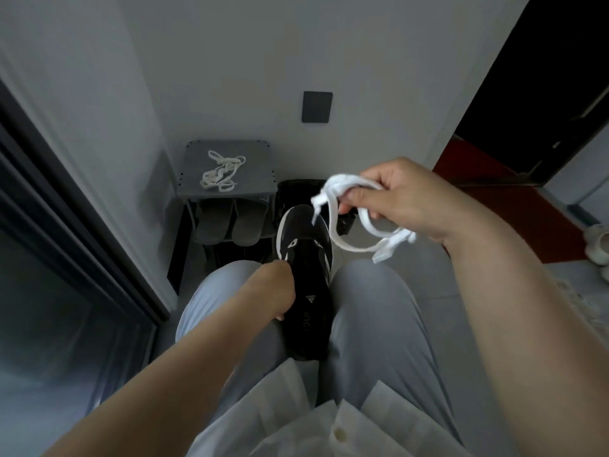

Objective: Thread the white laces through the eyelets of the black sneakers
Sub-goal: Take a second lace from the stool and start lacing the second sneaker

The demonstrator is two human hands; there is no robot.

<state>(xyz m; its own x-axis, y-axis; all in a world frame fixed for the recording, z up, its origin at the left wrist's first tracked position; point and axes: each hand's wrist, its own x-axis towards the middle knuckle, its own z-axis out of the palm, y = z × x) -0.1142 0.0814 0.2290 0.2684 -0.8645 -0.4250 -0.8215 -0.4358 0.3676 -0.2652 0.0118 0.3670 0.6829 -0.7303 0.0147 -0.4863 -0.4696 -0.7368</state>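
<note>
The black Adidas sneaker (309, 258) sits toe-away btwn the person's knees. L hand (275, 288) grips its left edge, fingers curled & mostly hidden. R hand (398, 196) is raised above & right of the toe, fingers closed on a bunched white lace (342, 185), 1 loop hanging below. A 2nd white lace (220, 173) lies heaped on the grey shoe rack (194, 153), w/ grey slippers (230, 222) on the shelf under it.

Left grip (275, 288) low and forward, fingers curled; right grip (395, 196) raised higher, fingers pinched together.
</note>
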